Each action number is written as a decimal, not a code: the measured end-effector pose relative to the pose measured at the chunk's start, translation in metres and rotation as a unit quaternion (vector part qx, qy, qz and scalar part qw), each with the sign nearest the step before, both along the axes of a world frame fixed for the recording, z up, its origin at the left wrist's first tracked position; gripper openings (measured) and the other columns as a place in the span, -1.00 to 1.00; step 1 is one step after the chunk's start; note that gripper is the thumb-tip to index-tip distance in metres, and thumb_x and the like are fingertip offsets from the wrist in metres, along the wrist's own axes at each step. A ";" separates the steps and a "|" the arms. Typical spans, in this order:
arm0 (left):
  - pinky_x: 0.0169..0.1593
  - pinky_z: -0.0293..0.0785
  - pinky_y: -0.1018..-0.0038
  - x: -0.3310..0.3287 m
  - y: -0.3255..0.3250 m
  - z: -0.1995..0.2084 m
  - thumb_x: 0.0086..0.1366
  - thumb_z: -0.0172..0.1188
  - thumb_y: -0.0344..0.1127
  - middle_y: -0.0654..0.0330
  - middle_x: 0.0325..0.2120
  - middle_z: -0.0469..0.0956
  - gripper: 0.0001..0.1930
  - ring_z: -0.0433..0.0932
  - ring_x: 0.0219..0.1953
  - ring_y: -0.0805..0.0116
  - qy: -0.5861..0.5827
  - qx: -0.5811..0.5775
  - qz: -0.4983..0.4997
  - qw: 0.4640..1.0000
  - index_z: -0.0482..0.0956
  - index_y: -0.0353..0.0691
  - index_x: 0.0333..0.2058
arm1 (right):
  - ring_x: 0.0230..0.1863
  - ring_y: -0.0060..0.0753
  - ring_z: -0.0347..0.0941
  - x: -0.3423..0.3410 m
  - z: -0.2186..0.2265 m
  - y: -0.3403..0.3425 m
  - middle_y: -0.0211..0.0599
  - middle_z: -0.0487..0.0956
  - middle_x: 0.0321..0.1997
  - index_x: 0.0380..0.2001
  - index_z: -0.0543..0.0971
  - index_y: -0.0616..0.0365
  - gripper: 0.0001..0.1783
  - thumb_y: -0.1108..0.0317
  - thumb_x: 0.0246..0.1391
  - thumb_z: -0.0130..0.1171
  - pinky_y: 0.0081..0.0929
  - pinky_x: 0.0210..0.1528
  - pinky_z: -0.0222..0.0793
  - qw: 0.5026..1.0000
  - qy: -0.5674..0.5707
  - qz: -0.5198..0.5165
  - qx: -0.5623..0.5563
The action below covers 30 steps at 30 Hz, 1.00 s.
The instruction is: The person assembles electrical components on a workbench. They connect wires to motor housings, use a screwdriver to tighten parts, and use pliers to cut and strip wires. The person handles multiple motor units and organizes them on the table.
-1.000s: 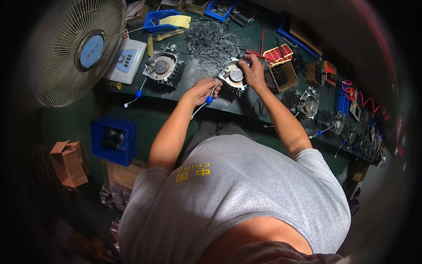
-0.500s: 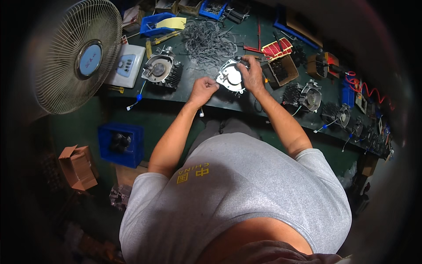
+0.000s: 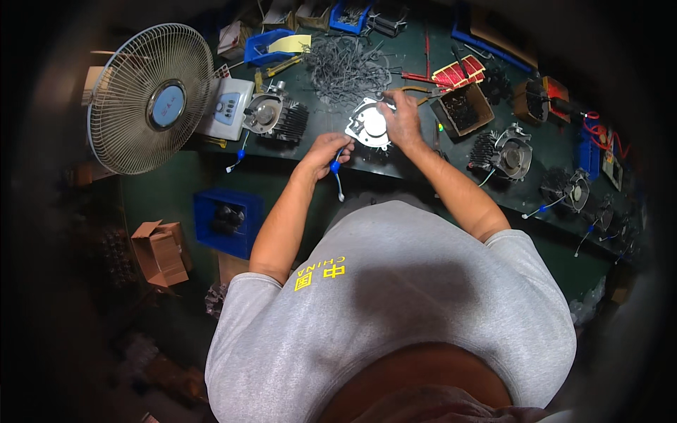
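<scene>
A bright metal motor housing [image 3: 368, 123] lies on the green workbench in front of me, its round plate glaring white under the light. My right hand [image 3: 403, 121] grips its right edge, thumb and fingers closed around the upper right side. At the lower left edge of the housing, my left hand [image 3: 330, 151] is closed on a thin cable [image 3: 339, 183]. A blue sleeve sits on that cable just below the fingers, and a small white connector hangs at its end past the bench edge. Where the cable meets the housing is hidden by my left hand.
Similar finned housings stand at left [image 3: 266, 116] and right [image 3: 509, 156]. Behind lies a heap of grey cable ties [image 3: 345, 67]. Pliers [image 3: 423, 90], an open carton [image 3: 462, 111] and a red label sheet [image 3: 458, 71] are to the right. A large fan [image 3: 151, 99] stands left.
The cable's blue sleeve now shows below my left hand, where only the white connector hung before. My right hand keeps its hold on the housing. The whole view has shifted slightly.
</scene>
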State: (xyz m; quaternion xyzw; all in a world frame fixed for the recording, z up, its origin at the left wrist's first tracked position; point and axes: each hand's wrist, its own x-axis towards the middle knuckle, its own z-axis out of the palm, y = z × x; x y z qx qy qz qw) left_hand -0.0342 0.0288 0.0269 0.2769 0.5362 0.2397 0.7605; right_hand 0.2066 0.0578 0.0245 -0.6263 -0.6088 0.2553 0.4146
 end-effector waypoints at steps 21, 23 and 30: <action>-0.37 0.43 0.61 0.000 0.007 0.004 0.42 0.21 -0.27 0.31 -0.40 0.62 -0.82 0.49 -0.40 0.58 0.075 0.031 -0.077 0.994 0.67 -0.27 -0.21 | 0.16 0.08 0.42 0.001 0.001 -0.001 -0.15 0.64 0.00 -0.05 0.57 0.12 -0.66 0.27 0.14 0.35 -0.10 0.18 0.38 1.000 -0.004 -0.001 0.020; -0.37 0.43 0.61 -0.006 0.011 -0.001 0.41 0.21 -0.28 0.30 -0.40 0.61 -0.82 0.50 -0.40 0.57 0.032 0.010 -0.068 0.997 0.66 -0.28 -0.22 | 0.15 0.08 0.42 0.000 0.001 -0.001 -0.14 0.64 -0.01 -0.05 0.57 0.13 -0.65 0.27 0.14 0.35 -0.10 0.17 0.38 1.000 -0.011 -0.004 0.021; -0.37 0.43 0.61 -0.003 0.005 -0.022 0.38 0.26 -0.31 0.25 -0.42 0.62 -0.83 0.52 -0.41 0.54 0.036 0.084 -0.034 0.995 0.68 -0.31 -0.27 | 0.13 0.06 0.44 -0.001 -0.003 0.000 -0.12 0.64 -0.03 -0.04 0.57 0.14 -0.65 0.27 0.14 0.35 -0.13 0.18 0.36 0.999 -0.015 -0.008 0.037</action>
